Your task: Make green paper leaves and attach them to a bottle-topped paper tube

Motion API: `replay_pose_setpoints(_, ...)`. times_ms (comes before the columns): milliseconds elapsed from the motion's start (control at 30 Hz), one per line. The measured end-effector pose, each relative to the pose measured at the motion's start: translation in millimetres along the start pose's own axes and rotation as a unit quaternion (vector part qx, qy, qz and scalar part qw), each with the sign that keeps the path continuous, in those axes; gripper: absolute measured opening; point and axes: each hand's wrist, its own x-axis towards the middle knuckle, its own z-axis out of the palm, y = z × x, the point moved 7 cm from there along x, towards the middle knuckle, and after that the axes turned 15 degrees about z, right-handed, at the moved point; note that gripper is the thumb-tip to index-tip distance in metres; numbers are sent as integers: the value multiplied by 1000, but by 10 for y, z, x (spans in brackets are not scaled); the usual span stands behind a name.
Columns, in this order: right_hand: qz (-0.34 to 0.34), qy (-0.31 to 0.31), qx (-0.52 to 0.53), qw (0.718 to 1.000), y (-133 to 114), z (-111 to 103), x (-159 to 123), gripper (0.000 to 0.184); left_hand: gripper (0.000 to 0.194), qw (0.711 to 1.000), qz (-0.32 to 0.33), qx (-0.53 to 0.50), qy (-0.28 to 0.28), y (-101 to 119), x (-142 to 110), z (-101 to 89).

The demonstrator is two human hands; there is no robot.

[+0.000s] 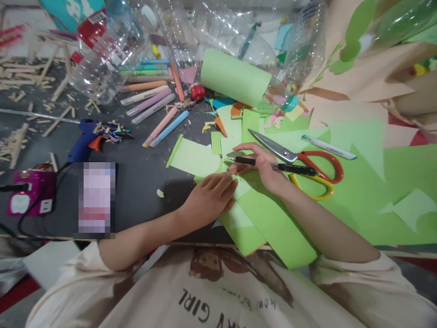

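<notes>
Pen (pixel 245 160) nearly crosswise, tip leftward

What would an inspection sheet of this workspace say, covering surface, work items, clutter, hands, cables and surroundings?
Surface: dark tabletop, largely covered by green paper on the right.
Work items: black pen in the right hand; scissors beyond it, on paper.
Clutter: wooden sticks, markers, paper scraps; blue glue gun and phone at left.
Hands: right grips the pen; left rests at the paper, any grip unclear.
Cables: black cable looping near the magenta box.
Surroundings: clear bottles behind, brown paper back right; spills, nothing seen.
</notes>
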Motion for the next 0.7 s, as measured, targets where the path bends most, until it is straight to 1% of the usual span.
replay_pose_setpoints(33, -34, 28, -20, 999, -25, -20, -7, 64, 27, 1000, 3, 4, 4, 2, 3, -10)
replay_pose_setpoints(100, -119, 119, -53, 984, -102, -101, -57, 66, 25, 1000, 11, 12, 14, 7, 8, -31)
replay_pose_setpoints(133, -151, 157, -57, 974, -129, -137, -88, 67, 25, 1000, 12, 14, 17, 8, 11, -38)
replay_pose_setpoints(167, -165, 177, -50, 969, -137, -161, -105, 66, 24, 1000, 13, 15, 19, 8, 13, -42)
replay_pose_setpoints(200, -158, 178, -36, 971, -124, -176, -102, 63, 25, 1000, 12, 16, 19, 8, 15, -44)
replay_pose_setpoints(267, -101, 152, -11, 983, -68, -177, -60, 52, 25, 1000, 10, 14, 18, 9, 17, -44)
replay_pose_setpoints(333, -37, 119, -12, 992, -26, -151, -22, 42, 24, 1000, 5, 11, 11, 10, 16, -39)
replay_pose_setpoints(400, -1, 98, -28, 995, -29, -118, -6, 32, 24, 1000, -2, 7, 1, 9, 11, -29)
replay_pose_setpoints(533, 1, 69, -64, 996, -95, -25, 4, 13, 26, 1000, -14, -6, -21, 10, -8, 14)
replay_pose_setpoints(633, -4, 81, -98, 992, -120, -3, 4, 7, 29, 999, -19, -21, -24, 12, -18, 43)
replay_pose_setpoints(700, 4, 89, -114, 989, -112, -5, 7, 5, 30, 999, -16, -25, -23, 21, -16, 52)
